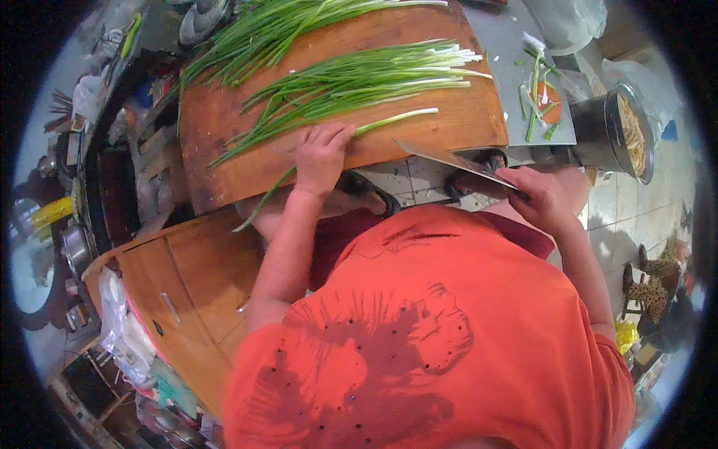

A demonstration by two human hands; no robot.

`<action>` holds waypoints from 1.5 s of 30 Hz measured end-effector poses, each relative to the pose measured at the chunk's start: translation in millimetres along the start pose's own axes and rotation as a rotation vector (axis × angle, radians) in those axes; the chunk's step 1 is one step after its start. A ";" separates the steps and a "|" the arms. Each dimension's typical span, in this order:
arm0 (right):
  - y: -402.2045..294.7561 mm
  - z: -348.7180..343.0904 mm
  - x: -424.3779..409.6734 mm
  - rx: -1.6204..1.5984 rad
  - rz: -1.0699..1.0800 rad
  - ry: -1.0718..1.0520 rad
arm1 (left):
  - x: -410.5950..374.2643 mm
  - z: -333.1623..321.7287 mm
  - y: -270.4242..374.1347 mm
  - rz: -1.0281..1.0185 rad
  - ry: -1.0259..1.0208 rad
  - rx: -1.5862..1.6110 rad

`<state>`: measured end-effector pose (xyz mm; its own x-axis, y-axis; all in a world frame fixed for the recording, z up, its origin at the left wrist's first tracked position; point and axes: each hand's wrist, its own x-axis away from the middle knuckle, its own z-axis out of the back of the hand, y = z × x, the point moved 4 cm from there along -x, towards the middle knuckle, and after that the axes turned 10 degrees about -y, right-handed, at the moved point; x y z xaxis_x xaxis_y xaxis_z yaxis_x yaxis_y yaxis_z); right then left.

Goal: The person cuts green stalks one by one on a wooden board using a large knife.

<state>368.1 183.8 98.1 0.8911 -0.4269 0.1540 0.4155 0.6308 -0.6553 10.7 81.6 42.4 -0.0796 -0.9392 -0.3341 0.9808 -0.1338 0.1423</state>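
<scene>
My left hand (322, 157) is closed around a single green onion (401, 117) at the near edge of a wooden board (258, 182). Its white end points right along the board, and its green tip hangs past the edge at lower left. In my right hand (538, 196) is a knife (443, 159), its blade pointing left with the tip near the board's front edge. Just beyond my left hand lies a bunch of green onions (348, 84), white ends to the right. A second bunch (275, 33) rests at the far side of the board.
Onion scraps (533, 106) litter a grey surface (547, 132) right of the board. Beside it stands a dark pot (594, 134) with pale contents. A wooden cabinet (190, 280) is at lower left, with plastic bags (129, 331) along it. Tiled floor (611, 196) shows at right.
</scene>
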 end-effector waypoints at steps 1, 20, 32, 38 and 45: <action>-2.7 1.1 2.1 0.020 -0.023 -0.006 | 0.4 -4.0 4.6 0.018 0.023 0.008; -38.6 21.3 -56.6 0.342 -0.028 -0.163 | 31.1 -29.2 33.7 0.208 -0.011 0.195; -60.3 38.3 -122.6 0.513 -0.056 -0.463 | 30.1 -30.5 30.8 0.198 0.004 0.196; -59.6 57.4 -118.7 0.590 -0.061 -0.476 | 26.4 -28.7 31.2 0.215 0.008 0.193; -55.9 71.0 -99.1 0.675 -0.143 -0.457 | 26.2 -24.8 31.6 0.233 -0.018 0.228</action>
<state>269.5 236.8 172.0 0.7472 -0.3190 0.5830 0.4210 0.9060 -0.0438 44.0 60.7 15.1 0.1373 -0.9580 -0.2518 0.9077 0.0200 0.4191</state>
